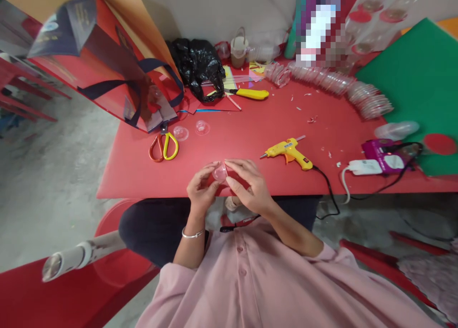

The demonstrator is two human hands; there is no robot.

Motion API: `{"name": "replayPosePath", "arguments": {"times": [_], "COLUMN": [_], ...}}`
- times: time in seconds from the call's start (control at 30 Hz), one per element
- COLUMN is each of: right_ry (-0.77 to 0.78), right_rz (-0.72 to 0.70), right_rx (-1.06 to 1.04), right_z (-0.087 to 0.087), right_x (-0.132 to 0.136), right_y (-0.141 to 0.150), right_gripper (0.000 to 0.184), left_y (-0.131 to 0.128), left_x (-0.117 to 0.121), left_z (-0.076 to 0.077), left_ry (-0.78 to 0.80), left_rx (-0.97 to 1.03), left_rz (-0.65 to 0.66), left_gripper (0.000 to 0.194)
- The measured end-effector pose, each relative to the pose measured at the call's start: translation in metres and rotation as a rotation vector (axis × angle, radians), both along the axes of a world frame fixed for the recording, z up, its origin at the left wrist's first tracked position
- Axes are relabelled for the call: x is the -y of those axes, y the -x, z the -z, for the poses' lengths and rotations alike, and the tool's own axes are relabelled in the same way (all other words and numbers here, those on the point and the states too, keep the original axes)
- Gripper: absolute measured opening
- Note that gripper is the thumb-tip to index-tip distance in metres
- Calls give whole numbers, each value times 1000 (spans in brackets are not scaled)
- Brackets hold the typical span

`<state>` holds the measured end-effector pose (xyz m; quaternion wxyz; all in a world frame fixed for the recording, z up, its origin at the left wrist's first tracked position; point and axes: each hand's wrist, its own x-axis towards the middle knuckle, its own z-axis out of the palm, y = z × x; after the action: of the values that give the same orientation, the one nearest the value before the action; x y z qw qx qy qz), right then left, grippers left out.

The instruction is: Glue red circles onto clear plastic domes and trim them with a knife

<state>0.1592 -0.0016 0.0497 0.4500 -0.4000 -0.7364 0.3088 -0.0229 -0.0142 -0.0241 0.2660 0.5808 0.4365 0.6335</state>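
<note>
Between my two hands, above the near edge of the red table [143,180], is a small clear plastic cup-like piece [219,173]. My left hand [202,185] grips it from the left, thumb below and fingers above. From the right, my right hand [249,184] pinches its rim with thumb and fingers. Two similar clear domed pieces [202,127] lie a little farther back to the left. Scissors with red and yellow handles [171,146] rest left of them. To the right lies a yellow hot glue gun [288,151], its nozzle pointing left.
A red paper bag [107,75] and a black plastic bag [200,63] stand at the back left, near a yellow cutter [253,94]. Nested clear cups [329,79] stretch along the back. A purple power adapter [382,156] with cords sits at right by a green board [415,79].
</note>
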Motion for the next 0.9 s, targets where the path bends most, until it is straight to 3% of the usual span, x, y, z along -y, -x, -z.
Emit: {"name": "replayPosePath", "arguments": {"times": [0.3,0.47,0.67,0.9], "right_ry": [-8,58,5,-60], "right_rz": [11,50,76,81], "right_rx": [-88,-119,-101,-65], "right_z": [2,5,15,26], "right_x": [1,1,0,0], "right_y": [6,7,11,12], "right_gripper": [38,31,30,29], "left_y": [-2,-2,-2,4], "left_x": [-1,-1,0,-6], "left_z": [-4,-2,4,-5], "left_ry": [11,3,69,17], "left_rx": [161,122,19,-28], "left_rz": [29,30,-8,35], "left_gripper": [41,43,54,58]}}
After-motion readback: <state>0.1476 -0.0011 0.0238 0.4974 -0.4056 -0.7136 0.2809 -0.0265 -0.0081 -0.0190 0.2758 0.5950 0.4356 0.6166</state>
